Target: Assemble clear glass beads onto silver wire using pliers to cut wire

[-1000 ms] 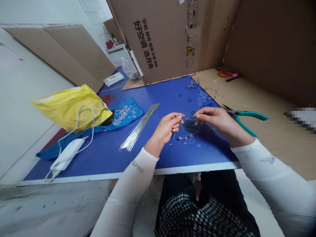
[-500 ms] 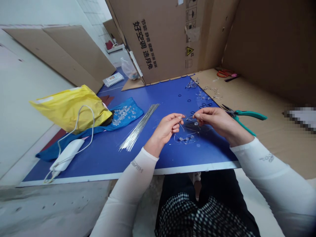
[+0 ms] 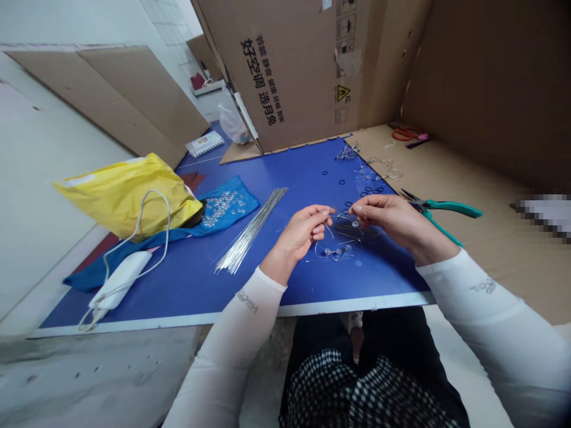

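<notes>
My left hand [image 3: 304, 230] pinches one side of a thin bent wire between thumb and fingers. Opposite it, my right hand [image 3: 387, 219] pinches the same wire, from which a clear bead [image 3: 355, 224] hangs beside the fingertips. The exact ends of the wire are too fine to make out. Below the hands, more clear beads on curved wire [image 3: 338, 252] lie on the blue tabletop [image 3: 276, 288]. Several black rings [image 3: 366, 191] rest just beyond my right hand. A bundle of straight silvery wires [image 3: 252, 230] lies left of my left hand.
Pliers with green handles [image 3: 452, 206] lie right of my right hand. Finished-looking wire pieces [image 3: 348, 151] and orange-handled scissors [image 3: 407, 134] are farther back. Loose clear beads [image 3: 223, 208] sit on blue cloth by a yellow bag [image 3: 134, 193]. A white power strip [image 3: 122, 279] lies left; cardboard [image 3: 303, 77] stands behind.
</notes>
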Demonstrator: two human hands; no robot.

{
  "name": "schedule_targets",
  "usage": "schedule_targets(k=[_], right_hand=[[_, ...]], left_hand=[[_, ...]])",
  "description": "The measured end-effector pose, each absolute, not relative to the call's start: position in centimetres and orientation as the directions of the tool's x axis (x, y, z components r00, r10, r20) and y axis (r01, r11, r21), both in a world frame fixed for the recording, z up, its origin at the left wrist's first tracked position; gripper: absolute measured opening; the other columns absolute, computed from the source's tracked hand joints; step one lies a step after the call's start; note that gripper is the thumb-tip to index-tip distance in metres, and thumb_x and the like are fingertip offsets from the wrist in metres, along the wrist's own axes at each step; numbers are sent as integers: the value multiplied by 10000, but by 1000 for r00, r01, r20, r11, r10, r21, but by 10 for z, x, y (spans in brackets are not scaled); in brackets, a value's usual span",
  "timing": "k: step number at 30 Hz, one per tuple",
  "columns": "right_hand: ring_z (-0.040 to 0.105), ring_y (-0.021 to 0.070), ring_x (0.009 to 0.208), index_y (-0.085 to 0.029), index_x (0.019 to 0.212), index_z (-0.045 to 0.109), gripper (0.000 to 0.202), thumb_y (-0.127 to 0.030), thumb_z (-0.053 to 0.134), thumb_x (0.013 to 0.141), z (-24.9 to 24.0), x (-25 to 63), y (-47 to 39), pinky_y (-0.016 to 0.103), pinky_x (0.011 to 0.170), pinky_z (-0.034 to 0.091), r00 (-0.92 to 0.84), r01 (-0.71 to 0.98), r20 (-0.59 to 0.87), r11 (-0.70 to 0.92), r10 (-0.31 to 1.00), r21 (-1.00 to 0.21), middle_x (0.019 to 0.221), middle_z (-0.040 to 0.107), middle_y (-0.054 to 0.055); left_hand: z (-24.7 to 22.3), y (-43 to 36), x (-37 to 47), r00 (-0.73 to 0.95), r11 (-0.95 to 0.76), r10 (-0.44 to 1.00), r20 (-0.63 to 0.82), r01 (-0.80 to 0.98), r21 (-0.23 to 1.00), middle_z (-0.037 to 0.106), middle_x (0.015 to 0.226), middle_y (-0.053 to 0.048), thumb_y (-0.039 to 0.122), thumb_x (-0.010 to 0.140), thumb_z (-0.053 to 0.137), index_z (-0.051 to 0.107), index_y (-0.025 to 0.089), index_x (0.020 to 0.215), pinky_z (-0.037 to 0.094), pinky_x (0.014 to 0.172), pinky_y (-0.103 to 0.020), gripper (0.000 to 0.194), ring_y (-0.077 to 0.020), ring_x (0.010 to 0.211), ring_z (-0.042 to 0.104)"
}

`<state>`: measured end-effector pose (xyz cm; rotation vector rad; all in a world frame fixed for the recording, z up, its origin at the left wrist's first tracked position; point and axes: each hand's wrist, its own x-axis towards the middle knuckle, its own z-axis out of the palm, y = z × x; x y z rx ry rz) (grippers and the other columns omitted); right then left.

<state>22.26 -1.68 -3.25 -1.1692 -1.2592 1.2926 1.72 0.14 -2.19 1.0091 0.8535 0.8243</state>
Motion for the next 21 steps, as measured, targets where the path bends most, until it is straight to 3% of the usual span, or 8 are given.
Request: schedule_targets(k=[21], right_hand=[[504, 132, 622, -187, 725, 739, 258, -438, 783, 686, -32, 224, -17, 302, 621, 401, -119, -22, 6, 3, 993, -1000, 663, 617, 13]], left_hand=[[-21, 0, 18, 433, 317, 876, -211, -187, 930, 552, 704, -12, 115, 914, 595, 682, 88, 933, 216, 455, -169, 93, -10, 476, 339]])
